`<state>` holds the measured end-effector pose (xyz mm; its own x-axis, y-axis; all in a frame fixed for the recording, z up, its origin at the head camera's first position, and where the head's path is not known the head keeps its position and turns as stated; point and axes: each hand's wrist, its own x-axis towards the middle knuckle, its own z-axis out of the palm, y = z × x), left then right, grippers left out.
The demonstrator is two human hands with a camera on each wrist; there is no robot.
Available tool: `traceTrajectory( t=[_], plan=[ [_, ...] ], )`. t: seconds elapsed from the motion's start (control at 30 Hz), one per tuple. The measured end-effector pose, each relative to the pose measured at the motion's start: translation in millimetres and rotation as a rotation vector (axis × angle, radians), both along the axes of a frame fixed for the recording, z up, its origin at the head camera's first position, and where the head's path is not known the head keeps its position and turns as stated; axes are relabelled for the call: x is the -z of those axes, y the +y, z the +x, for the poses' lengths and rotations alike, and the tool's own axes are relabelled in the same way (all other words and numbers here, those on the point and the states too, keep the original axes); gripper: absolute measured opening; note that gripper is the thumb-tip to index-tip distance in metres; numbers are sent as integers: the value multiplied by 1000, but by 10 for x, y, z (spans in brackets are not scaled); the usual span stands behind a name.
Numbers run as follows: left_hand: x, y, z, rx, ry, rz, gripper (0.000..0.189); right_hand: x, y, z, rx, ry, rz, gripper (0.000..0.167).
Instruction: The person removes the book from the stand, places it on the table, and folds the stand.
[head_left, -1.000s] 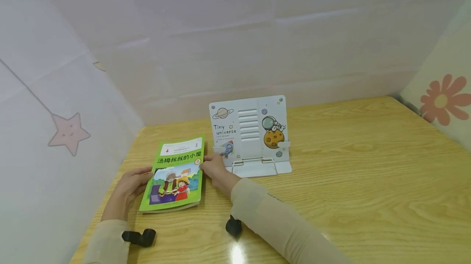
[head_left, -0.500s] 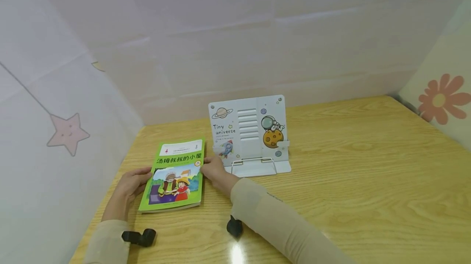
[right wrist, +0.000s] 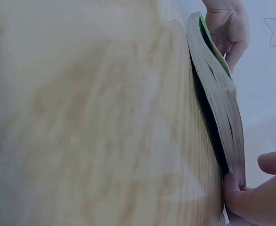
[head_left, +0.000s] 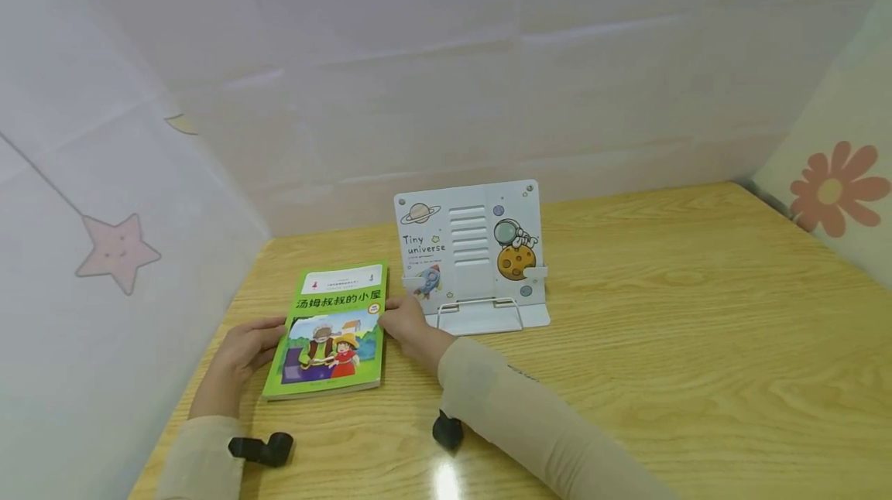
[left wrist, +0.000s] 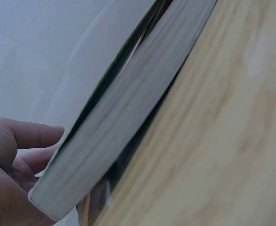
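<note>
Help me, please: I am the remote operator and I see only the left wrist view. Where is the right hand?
Observer: The right hand touches the right edge of the book.
Operator: Thank you. Which side of the book is facing up?
Observer: The green cover with two cartoon figures faces up.
Operator: Does anything else stand close to it?
Observer: Yes, a white reading stand, to the right of the book.

The green book (head_left: 333,357) is showing "汤姆叔叔的小屋" on its cover; the white book stand (head_left: 472,279) is displaying "Tiny universe".
</note>
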<state>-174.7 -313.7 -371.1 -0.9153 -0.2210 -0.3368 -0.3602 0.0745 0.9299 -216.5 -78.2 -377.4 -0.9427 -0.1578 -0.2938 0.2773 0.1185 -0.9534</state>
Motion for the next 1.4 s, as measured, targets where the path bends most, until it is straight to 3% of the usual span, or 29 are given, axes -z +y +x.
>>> traceTrajectory(
  t=[0.3,0.73,0.97,1.23,1.33,1.4],
  plan=[
    [-26,11,18,-12,-7,-28,57,-59,29,33,-25,-31,-19,31],
    [-90,40,37,-34,-7,-24,58,-156,94,63,-58,-68,-29,42],
    [-197,94,62,44,19,-174,59,-333,173,130,-118,56,-39,47],
    [179,-214,-313,106,164,-159,76,-553,289,120,-220,222,2,47],
    [124,-139,-359,107,182,-148,71,-627,350,93,-244,290,24,47],
    [27,-46,-332,133,199,-140,66,-662,394,82,-263,344,52,47]
  ],
)
